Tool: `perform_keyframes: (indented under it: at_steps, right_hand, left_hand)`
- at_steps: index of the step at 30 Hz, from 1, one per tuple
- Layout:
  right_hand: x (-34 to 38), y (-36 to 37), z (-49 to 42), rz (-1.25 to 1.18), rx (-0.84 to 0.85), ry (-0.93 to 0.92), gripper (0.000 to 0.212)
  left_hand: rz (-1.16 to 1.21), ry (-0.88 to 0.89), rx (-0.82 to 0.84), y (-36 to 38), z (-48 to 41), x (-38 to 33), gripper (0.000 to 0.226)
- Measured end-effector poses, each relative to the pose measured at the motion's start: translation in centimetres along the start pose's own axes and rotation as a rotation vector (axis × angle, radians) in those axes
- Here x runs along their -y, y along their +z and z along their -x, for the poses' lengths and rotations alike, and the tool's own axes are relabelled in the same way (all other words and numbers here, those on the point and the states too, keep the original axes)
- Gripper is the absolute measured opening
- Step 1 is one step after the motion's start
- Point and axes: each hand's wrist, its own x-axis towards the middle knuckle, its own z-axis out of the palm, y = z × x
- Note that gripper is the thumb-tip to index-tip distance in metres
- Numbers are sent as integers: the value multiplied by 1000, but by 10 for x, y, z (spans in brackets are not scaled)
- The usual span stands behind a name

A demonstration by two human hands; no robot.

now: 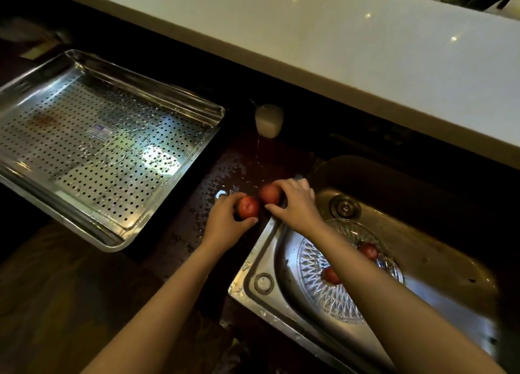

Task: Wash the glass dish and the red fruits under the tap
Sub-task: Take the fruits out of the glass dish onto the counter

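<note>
Taking the sink (254,264) as my landmark: well to its left I am seeing a perforated steel tray (95,145) lying on the dark counter. Just beyond the sink's left corner, my left hand (225,224) is gripping one red fruit (248,207) and my right hand (295,204) is gripping another red fruit (269,194) under the tap (268,120), which is running thinly. Inside the sink, the glass dish (318,283) is lying with two more fruits in it.

Right arm covering part of the glass dish (318,278) (one fruit (330,275) half hidden), tap (268,120) blurred
</note>
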Motion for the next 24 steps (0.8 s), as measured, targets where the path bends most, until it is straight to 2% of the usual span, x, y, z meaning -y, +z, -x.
perform_keyframes:
  at_steps: [9, 12, 15, 17, 19, 21, 24]
  right_hand:
    - [-2, 3, 5, -30, 13, 33, 57]
    - [-4, 1, 5, -42, 22, 44, 59]
    - [-7, -3, 7, -67, 25, 44, 63]
    - [-9, -9, 11, -118, -2, 34, 64]
    - [-18, -21, 18, -183, -66, 39, 60]
    - [-40, -31, 34, -231, -138, 90, 53]
    - [-90, -34, 71, -220, -150, 311, 51]
  left_hand:
    - [-65, 0, 41, -2, 3, 0, 64]
    - [-61, 52, -31, -7, 10, -11, 66]
    - [-15, 149, -150, -10, 25, -25, 57]
    - [32, 204, -172, -5, 40, -34, 48]
    - [59, 244, -91, 10, 54, -40, 42]
    - [33, 282, 80, 35, 63, -46, 40]
    - [-141, 319, 362, 88, 59, -55, 45]
